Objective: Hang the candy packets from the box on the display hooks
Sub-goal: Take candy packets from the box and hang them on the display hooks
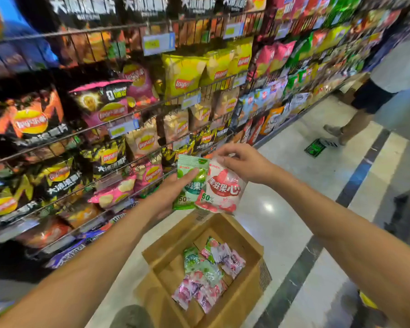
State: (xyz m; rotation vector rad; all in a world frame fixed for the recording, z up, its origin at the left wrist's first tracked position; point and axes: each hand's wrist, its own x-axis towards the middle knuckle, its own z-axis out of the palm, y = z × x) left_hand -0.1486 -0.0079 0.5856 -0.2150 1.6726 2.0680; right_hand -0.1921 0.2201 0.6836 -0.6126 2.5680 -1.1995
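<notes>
My left hand (169,192) holds a green candy packet (191,183) from behind, thumb lying across its front. Overlapping it on the right is a white and red candy packet (223,190), and my right hand (242,162) pinches that packet's top edge. Both packets hang in the air above an open cardboard box (244,292) on the floor. Several more candy packets (206,273), green, pink and purple, lie loose in the box. No display hooks are clearly visible; the wire racks (137,110) at left hold chip bags.
Wire shelves full of chip bags run along the left and recede to the right. A person (369,100) stands in the aisle at upper right, near a green basket (315,147) on the floor. Glossy tiled floor spreads to the right of the box.
</notes>
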